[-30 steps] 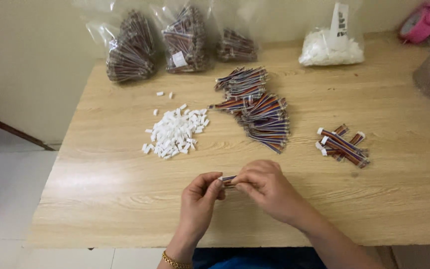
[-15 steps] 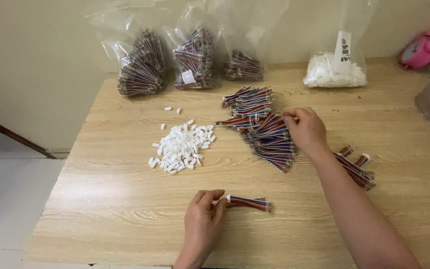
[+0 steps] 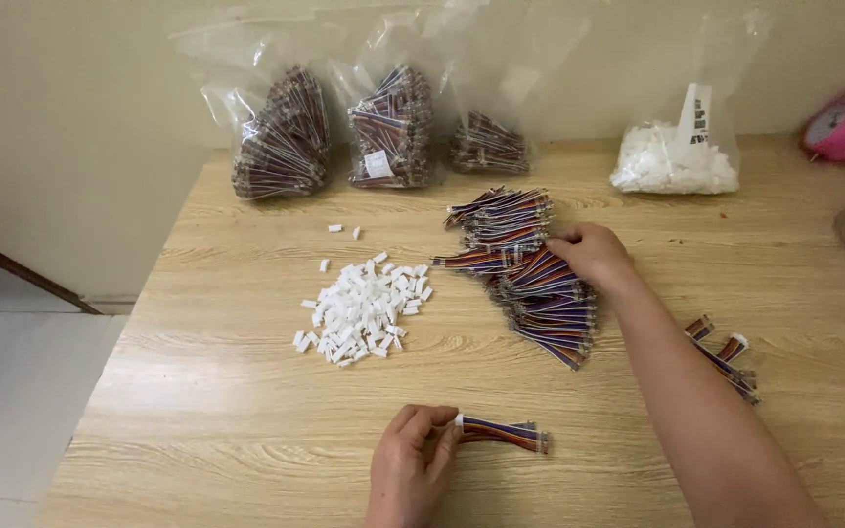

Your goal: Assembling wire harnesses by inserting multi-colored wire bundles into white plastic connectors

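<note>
From where I stand, the left hand (image 3: 413, 467) rests at six o'clock on the tabletop (image 3: 227, 411), its fingers (image 3: 439, 430) pinching the white-plug end of a short multicoloured wire harness (image 3: 501, 433), which lies flat and points toward three o'clock. Holding it by the plug seems meant to keep that end from sliding about.

The right hand (image 3: 594, 256) reaches out toward one o'clock and sits on the heap of loose harnesses (image 3: 530, 274) near the tabletop's middle. Its fingers curl down into the wires, though I cannot tell whether they have closed on one.

A mound of small white connector housings (image 3: 364, 308) lies just left of that heap, both within easy reach of either hand. At three o'clock, beside the right forearm, a few harnesses (image 3: 726, 357) lie apart from the rest. Along the far edge at twelve, clear bags of harnesses (image 3: 344, 132) and a bag of white housings (image 3: 675, 161) lean by the wall like stock in reserve.
</note>
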